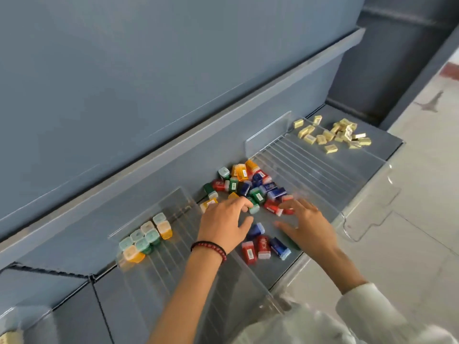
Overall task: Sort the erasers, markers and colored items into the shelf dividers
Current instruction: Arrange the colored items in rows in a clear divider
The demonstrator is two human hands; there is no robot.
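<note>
A heap of small red, blue, green and orange boxes point(248, 184) lies in the middle section of the grey shelf point(159, 170). My left hand point(223, 219), with a bead bracelet on the wrist, rests at the heap's near edge, its fingertips touching a green box point(254, 207). My right hand point(305, 224) hovers blurred, fingers spread, over red boxes point(273, 208). Three red and blue boxes point(264, 247) lie in a row between my hands. Several green and orange boxes point(146, 238) stand upright in the left clear divider tray point(178, 202).
Several yellow-wrapped erasers point(332, 135) lie scattered at the shelf's far right. A ribbed clear tray point(310, 165) sits between them and the heap. Clear front lips point(367, 219) edge the shelf. A grey back panel rises behind; pale floor lies to the right.
</note>
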